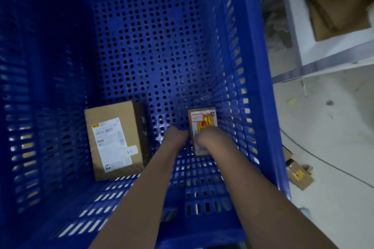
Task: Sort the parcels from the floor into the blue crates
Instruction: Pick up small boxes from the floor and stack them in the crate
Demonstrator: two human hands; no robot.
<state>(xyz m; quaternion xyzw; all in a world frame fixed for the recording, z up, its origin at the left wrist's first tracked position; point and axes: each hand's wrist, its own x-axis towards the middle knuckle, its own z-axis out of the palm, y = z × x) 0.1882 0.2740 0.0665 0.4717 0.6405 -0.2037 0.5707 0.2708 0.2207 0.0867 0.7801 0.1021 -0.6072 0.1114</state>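
Note:
I look down into a deep blue perforated crate. A brown cardboard parcel with a white shipping label lies flat at the crate's near left. A smaller parcel with a red and yellow label lies at the near right. Both my arms reach down inside. My right hand rests on the small parcel's near half, fingers curled over it. My left hand is at that parcel's left edge, against the crate floor; its fingers are blurred.
Outside the crate, on the pale floor at the right, lies another small brown parcel with a yellow mark. A white shelf unit holding cardboard stands at the upper right. A thin cable runs across the floor.

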